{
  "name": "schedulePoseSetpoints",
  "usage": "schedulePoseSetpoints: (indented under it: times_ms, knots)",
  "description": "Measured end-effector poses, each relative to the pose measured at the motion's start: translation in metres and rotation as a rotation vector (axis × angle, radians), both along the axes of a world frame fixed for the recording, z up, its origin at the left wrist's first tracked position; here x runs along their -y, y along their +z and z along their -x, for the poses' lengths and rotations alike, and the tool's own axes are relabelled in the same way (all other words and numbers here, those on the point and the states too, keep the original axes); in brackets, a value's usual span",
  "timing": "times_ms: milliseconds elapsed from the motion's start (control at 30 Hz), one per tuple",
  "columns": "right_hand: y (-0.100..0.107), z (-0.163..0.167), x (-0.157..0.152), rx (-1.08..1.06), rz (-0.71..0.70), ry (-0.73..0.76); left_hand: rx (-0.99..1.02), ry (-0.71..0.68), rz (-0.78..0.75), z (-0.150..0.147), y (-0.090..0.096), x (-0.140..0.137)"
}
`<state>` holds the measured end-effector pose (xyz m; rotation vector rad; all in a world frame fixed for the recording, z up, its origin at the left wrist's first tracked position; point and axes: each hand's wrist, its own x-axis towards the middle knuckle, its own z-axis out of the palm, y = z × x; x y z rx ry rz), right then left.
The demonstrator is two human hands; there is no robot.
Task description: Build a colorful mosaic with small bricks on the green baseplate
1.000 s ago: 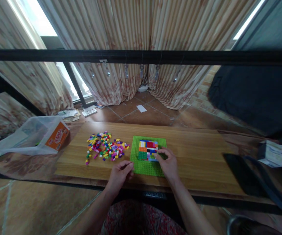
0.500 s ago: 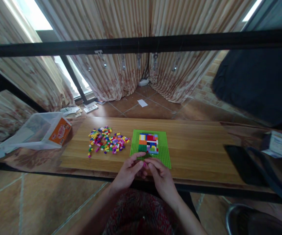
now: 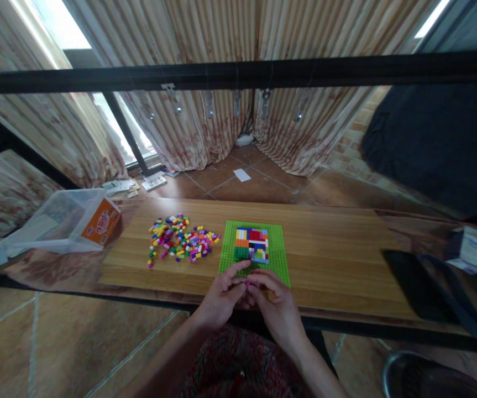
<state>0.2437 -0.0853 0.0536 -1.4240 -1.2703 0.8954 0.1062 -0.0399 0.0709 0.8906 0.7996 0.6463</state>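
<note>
Just in front of the green baseplate's [image 3: 278, 249] near edge, my left hand [image 3: 222, 292] and my right hand [image 3: 272, 294] meet. Between their fingertips is a small pink toy brick [image 3: 247, 283], pinched from both sides and mostly covered by the fingers. The left index finger stretches out over the baseplate's near part. On the baseplate sits a block of joined bricks [image 3: 253, 243] in red, white, blue, orange, green and other colours. Its lower edge lies just beyond my fingers.
A heap of loose coloured bricks [image 3: 184, 239] is spread on the wooden board [image 3: 329, 249], left of the baseplate. Farther left stands a clear plastic box [image 3: 70, 221] with an orange label. A dark flat object [image 3: 412, 282] lies at the right end. A black rail [image 3: 238, 73] crosses beyond.
Both hands have drawn slightly nearer to me, and the fingertips have shifted around the pink brick. The bricks on the baseplate look the same.
</note>
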Motion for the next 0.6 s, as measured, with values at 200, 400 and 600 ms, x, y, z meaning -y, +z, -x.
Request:
schedulePoseSetpoints:
  times_ms: [200,400,600]
  knots:
    - [-0.002,-0.003,0.003,0.13,-0.004,0.017,0.026,0.014,0.034,-0.003,-0.006,0.002]
    - [-0.016,-0.019,-0.007,0.209,-0.068,-0.115,-0.161,0.105,-0.134,0.001,-0.02,-0.001]
    - [-0.025,-0.048,-0.041,0.347,-0.167,-0.236,-0.533,0.272,-0.518,0.022,-0.041,-0.019]
